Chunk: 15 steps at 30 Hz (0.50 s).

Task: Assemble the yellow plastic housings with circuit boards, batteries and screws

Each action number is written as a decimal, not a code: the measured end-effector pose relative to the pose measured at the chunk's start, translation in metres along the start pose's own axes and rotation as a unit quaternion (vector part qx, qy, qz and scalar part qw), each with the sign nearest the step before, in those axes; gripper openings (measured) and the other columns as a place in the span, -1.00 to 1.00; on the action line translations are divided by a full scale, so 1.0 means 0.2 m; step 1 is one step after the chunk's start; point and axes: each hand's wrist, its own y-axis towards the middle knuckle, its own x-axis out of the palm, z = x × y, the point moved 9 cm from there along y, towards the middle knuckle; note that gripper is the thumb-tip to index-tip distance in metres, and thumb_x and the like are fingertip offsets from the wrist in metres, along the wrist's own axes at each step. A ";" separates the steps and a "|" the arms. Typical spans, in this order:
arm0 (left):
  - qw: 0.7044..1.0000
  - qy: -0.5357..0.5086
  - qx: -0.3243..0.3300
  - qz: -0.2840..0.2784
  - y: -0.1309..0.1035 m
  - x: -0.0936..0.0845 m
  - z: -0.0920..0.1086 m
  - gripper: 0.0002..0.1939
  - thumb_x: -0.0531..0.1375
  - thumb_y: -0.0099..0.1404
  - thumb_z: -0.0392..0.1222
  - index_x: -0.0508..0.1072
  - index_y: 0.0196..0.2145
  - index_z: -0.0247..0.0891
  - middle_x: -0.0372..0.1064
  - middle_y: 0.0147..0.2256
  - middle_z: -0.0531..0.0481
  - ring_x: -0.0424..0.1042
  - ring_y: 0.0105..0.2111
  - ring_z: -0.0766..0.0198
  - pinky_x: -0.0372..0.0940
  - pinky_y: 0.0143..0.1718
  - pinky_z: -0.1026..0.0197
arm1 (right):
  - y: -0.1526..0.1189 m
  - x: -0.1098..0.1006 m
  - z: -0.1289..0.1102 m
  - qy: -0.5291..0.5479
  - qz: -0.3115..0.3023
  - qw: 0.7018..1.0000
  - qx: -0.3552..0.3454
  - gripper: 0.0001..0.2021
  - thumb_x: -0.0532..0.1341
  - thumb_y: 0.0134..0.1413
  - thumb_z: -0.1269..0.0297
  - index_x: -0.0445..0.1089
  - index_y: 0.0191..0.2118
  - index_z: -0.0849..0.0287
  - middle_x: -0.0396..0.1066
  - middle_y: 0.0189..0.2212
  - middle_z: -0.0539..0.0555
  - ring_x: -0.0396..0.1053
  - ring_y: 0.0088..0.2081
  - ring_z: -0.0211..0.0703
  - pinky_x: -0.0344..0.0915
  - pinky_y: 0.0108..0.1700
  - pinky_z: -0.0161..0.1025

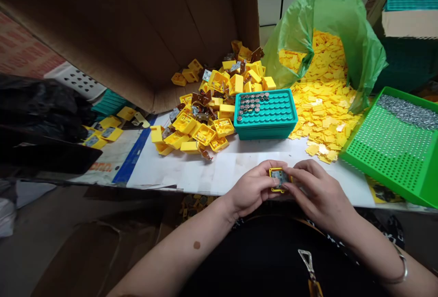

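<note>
A bulky cardboard box (pixel 191 9) leans open over the back left of the tabletop (pixel 191 169), its flap coming down behind a loose heap of yellow housings (pixel 236 85) mixed with brown parts (pixel 201 97). Farther left, a few more housings (pixel 112 133) lie beside a dark flat object (pixel 51 156), with black plastic (pixel 20 101) and a white perforated basket (pixel 77 80) behind. A teal tray (pixel 267 131) stands just beyond the hands, between the heap and a spread of flat yellow pieces (pixel 325 114), blocking part of both from view.

Rows of dimples cover the teal tray; round metal parts (pixel 252 102) fill some, mostly toward its left. A green plastic bag (pixel 294 18) gapes open, flat pieces inside it and spilling out in front. At right, a bright green perforated tray (pixel 393 158) holds many small grey metal parts (pixel 410 110) at its far end.

The yellow casing (pixel 279 176), with a grey inside, is over the tabletop's near edge. The left hand's (pixel 255 185) grip clasps its left side; the right hand's (pixel 320 187) grip pinches its right side.
</note>
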 end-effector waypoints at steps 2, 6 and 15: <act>1.000 -0.011 0.001 0.002 0.00 -0.01 0.00 -0.71 0.14 0.10 -0.37 0.35 -0.18 -0.24 0.32 -0.29 0.03 0.38 -0.31 0.36 0.30 -0.20 0.20 | -0.01 0.00 -0.01 -0.010 0.001 1.000 -0.012 -0.72 0.09 0.16 0.32 0.29 0.00 0.19 0.28 -0.27 0.14 0.32 -0.32 -0.24 0.31 -0.36 -0.30; 0.998 0.048 0.019 0.041 0.00 -0.03 0.00 -0.76 0.11 0.15 -0.34 0.36 -0.18 -0.22 0.31 -0.29 0.04 0.37 -0.35 0.39 0.30 -0.23 0.21 | -0.02 0.01 -0.07 -0.128 0.003 0.989 -0.068 -0.73 0.09 0.16 0.33 0.30 -0.03 0.26 0.30 -0.26 0.17 0.28 -0.37 -0.22 0.24 -0.38 -0.28; 0.999 0.019 0.017 0.036 0.00 -0.03 0.00 -0.74 0.14 0.10 -0.32 0.34 -0.19 -0.23 0.32 -0.29 0.03 0.37 -0.35 0.36 0.30 -0.21 0.16 | 0.01 0.01 -0.06 -0.134 -0.019 0.989 -0.063 -0.73 0.08 0.17 0.27 0.29 -0.02 0.19 0.30 -0.26 0.15 0.28 -0.36 -0.23 0.25 -0.39 -0.28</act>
